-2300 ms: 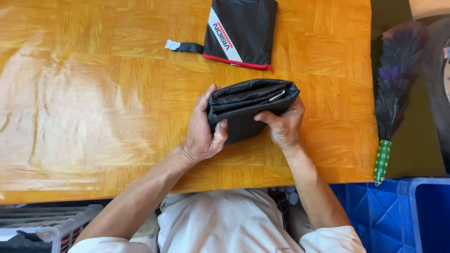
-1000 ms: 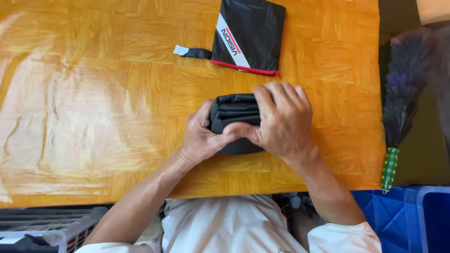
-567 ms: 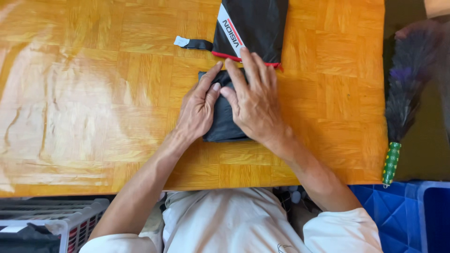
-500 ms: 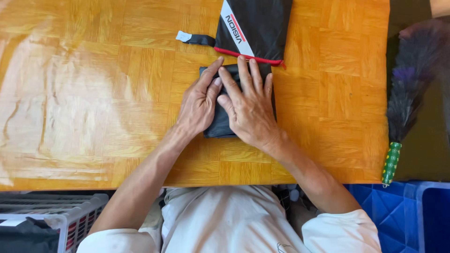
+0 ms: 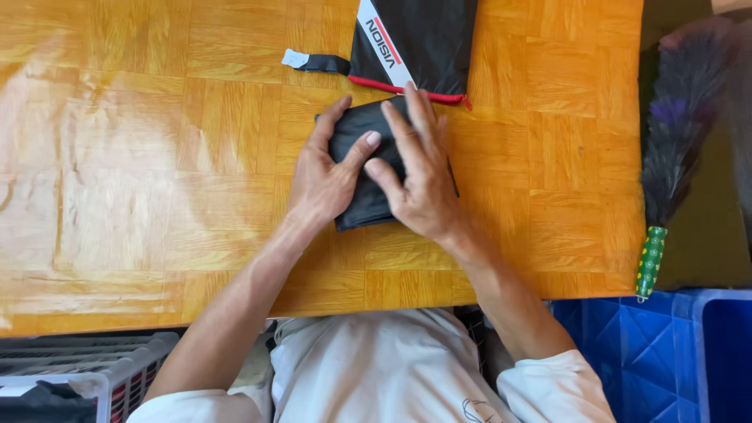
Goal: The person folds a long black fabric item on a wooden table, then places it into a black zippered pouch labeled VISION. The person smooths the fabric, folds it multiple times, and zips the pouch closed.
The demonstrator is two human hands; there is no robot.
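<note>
- Head view, looking straight down: both your hands lie flat on a folded black fabric bundle (image 5: 362, 168) in the middle of the wooden table (image 5: 141, 157).
- Your left hand (image 5: 325, 176) is spread open over the bundle's left half, palm down, thumb angled in toward the centre.
- Your right hand (image 5: 419, 176) is open too, fingers long and together, pressing the right half; the two hands sit side by side, thumbs nearly meeting, gripping nothing.
- The bundle's far edge lies touching or just under the red-trimmed hem of a black pouch (image 5: 415, 43) with a white stripe; a dark strap with a pale tab (image 5: 313, 63) pokes out to the pouch's left.
- Handling call: that fabric looks thin, soft and light, probably slick like a synthetic shell, so I'd judge it wants to spring open and slide on the glossy tabletop.
- Best hold, as I read it: pinch across the folded edges at the near corners, thumb on top and fingers beneath, so the layers stay stacked; a grab in the middle would likely let the folds spill.
- Off the table's right edge, a dark feather duster (image 5: 677, 117) with a green handle hangs well apart; a blue crate (image 5: 666, 352) sits below it, a pale basket (image 5: 86, 376) at lower left.
</note>
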